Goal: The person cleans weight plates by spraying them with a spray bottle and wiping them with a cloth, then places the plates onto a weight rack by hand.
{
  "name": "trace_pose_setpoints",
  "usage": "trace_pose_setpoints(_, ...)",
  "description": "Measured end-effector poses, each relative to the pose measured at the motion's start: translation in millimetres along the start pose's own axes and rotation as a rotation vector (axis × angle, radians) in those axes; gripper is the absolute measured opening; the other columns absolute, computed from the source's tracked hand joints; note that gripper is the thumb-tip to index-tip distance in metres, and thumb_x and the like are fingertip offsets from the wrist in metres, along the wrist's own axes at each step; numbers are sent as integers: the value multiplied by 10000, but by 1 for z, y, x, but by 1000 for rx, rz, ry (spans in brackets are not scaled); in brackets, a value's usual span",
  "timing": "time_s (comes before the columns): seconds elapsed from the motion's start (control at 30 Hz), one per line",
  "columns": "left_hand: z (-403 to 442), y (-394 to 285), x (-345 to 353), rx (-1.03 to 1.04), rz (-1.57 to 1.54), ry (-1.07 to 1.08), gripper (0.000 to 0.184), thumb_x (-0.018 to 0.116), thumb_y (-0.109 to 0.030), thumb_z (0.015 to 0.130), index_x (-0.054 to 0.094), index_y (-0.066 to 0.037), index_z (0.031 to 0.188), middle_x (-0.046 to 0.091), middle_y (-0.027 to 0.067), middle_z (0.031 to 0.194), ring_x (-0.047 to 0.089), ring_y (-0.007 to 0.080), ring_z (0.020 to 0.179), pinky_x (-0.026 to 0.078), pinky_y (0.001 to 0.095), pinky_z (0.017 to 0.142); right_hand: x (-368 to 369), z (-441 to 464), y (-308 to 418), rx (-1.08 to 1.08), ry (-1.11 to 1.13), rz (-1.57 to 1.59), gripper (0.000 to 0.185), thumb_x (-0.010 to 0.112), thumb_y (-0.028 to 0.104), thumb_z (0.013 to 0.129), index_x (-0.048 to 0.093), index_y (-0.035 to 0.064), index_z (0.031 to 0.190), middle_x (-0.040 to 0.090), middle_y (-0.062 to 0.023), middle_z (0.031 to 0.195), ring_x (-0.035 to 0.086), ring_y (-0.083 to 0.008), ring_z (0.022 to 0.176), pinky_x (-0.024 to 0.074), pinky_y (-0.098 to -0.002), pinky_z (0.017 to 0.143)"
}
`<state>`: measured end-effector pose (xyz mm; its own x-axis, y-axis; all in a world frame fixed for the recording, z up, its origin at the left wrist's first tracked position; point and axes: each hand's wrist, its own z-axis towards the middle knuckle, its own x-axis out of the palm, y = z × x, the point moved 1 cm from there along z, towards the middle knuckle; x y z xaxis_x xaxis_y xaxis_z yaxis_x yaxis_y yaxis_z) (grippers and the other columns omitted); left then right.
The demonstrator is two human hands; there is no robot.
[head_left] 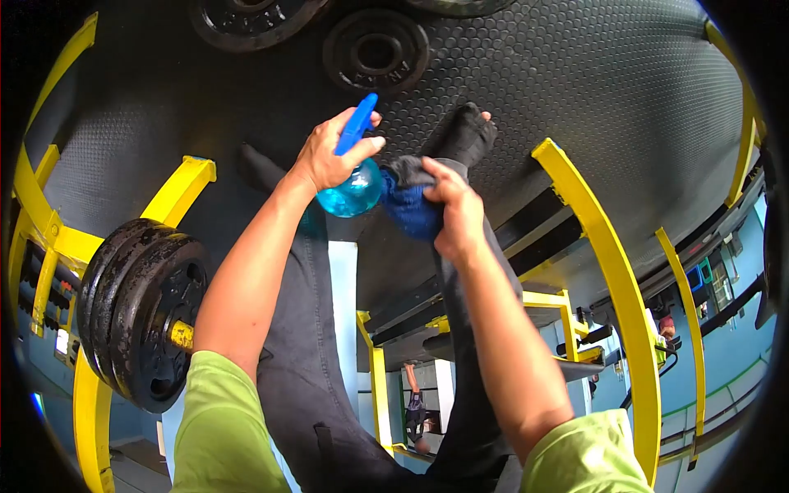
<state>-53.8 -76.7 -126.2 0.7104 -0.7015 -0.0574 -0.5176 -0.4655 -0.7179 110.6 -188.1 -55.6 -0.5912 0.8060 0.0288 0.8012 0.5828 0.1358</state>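
My left hand (333, 156) is wrapped around the neck of a spray bottle (349, 195), which has a blue trigger head and a clear body with bluish liquid. The bottle is tilted, its head pointing up and away from me. Just to its right, my right hand (454, 205) grips a bunched cloth (413, 205), blue with a dark grey part. Cloth and bottle are very close together; whether they touch I cannot tell. Beyond the cloth is my foot in a dark sock (468, 135), on the floor.
Weight plates (376, 51) lie on the black textured floor (575, 90) ahead. More plates (148, 312) hang on a bar at the left. Yellow steel frames (604, 271) stand on both sides. In the background another person (416, 411) shows upside down.
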Motion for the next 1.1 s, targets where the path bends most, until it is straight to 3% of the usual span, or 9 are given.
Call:
trace_pose_setpoints(0.13, 9, -5, 19, -77, 155, 30, 267, 679, -270, 779, 640, -57, 935, 688, 107, 848, 681, 253, 859, 514, 361, 773, -17, -9, -11, 31, -107, -118, 568, 523, -17, 726, 520, -46, 1294, 621, -86, 1003, 583, -145, 791, 475, -246, 749)
trace_pose_setpoints(0.33, 20, 6, 13, 80, 51, -287, 402, 687, -281, 811, 580, -64, 1131, 665, 116, 1033, 673, 262, 849, 514, 356, 775, 15, 51, 25, -313, -120, -524, 689, 583, 53, 696, 429, -48, 1360, 604, -164, 1151, 607, -168, 889, 490, -272, 777)
trace_pose_setpoints(0.43, 12, -7, -12, 94, 31, -420, 326, 654, -147, 867, 564, -46, 1164, 625, 53, 1066, 608, 117, 875, 491, 269, 783, 55, 79, 51, -877, -158, -941, 814, 609, 155, 692, 303, 5, 1431, 565, -287, 1212, 582, -396, 1086, 456, -389, 944)
trace_pose_setpoints(0.57, 3, 14, -52, 266, 213, -678, 639, 746, -232, 829, 392, 10, 1303, 498, 145, 1297, 623, 241, 1014, 499, 343, 873, 95, 102, 58, -1146, 161, -1506, 661, 683, 161, 657, 452, 66, 1269, 619, -160, 1115, 536, -321, 1098, 424, -425, 918)
trace_pose_setpoints(0.7, -2, 35, -85, 273, 412, -794, 862, 816, -261, 755, 273, -3, 1372, 390, 204, 1376, 562, 311, 1133, 475, 399, 941, 86, 133, 30, -1413, 60, -2013, 606, 640, 165, 722, 477, 97, 1302, 597, -72, 1124, 515, -267, 1091, 369, -417, 956)
trace_pose_setpoints(0.77, -3, 42, -97, 199, 382, -833, 936, 850, -285, 708, 259, -3, 1378, 380, 204, 1360, 536, 336, 1164, 472, 424, 952, 88, 141, 21, -1764, -117, -2113, 549, 571, 158, 785, 469, 66, 1316, 600, -51, 1040, 514, -242, 1050, 368, -388, 945)
trace_pose_setpoints(0.93, -34, 50, -93, 60, 486, -718, 1093, 855, -318, 683, 135, -8, 1444, 293, 254, 1401, 469, 392, 1217, 439, 445, 989, 82, 164, 39, -1931, 214, -2060, 429, 539, 181, 819, 499, 51, 1226, 588, -23, 865, 567, -181, 884, 400, -312, 876)
trace_pose_setpoints(1.03, -78, 43, -66, -117, 490, -860, 1116, 846, -261, 680, 92, 0, 1461, 289, 300, 1380, 438, 401, 1226, 422, 460, 992, 94, 158, 47, -1837, 301, -2105, 408, 544, 172, 815, 500, 52, 1202, 600, -39, 853, 582, -190, 865, 400, -307, 870)
trace_pose_setpoints(1.1, -112, 11, -36, -191, 354, -836, 1078, 830, -243, 707, 104, -20, 1472, 322, 281, 1372, 430, 365, 1230, 431, 454, 965, 101, 150, 50, -1537, 450, -2192, 700, 736, 242, 652, 458, 32, 1259, 637, -83, 951, 599, -248, 961, 408, -345, 917)
